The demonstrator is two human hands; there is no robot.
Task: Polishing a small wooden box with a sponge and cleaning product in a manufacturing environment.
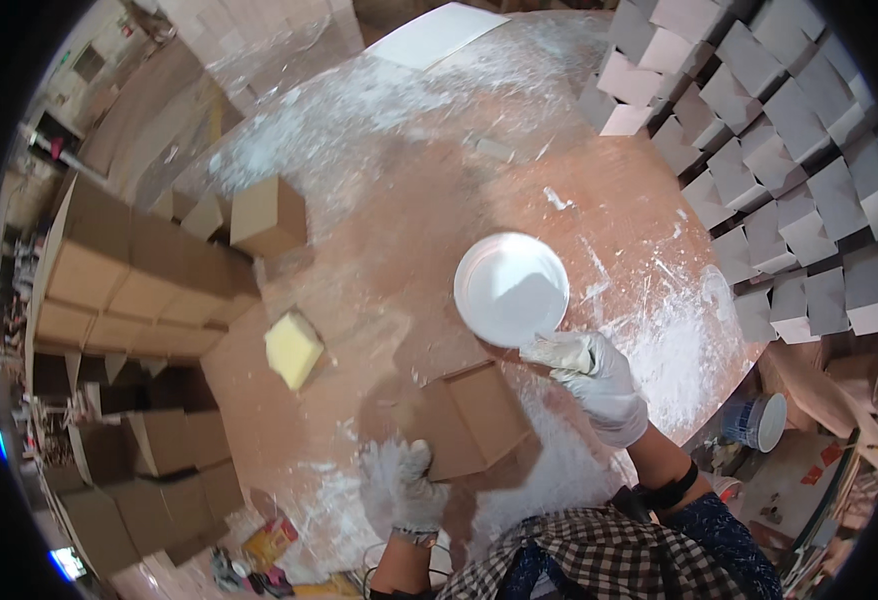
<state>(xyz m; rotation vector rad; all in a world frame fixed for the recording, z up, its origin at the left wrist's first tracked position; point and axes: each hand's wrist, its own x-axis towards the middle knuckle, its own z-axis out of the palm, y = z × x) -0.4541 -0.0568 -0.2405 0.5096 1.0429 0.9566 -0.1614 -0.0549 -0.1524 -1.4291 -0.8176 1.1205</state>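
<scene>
A white glove covers my left hand [414, 488], which grips the near left corner of a brown cardboard box [481, 415]. The box is tilted, and one open side or recessed panel faces up. My right hand [597, 385], also in a white glove, is at the near right edge of a round white tub [512, 285]. Its fingers are bent together, and what they hold, if anything, I cannot make out. White stuff lies inside the tub, partly in shadow. To the left on the table is a pale yellow sponge block [294, 350].
Brown boxes [124, 275] stand stacked along the left, with a single box [267, 216] beside them. Grey-white boxes [784, 165] are piled high at the right. The wooden table [399, 210] is smeared white. A white sheet [437, 35] lies at its far edge; a bucket [769, 421] stands lower right.
</scene>
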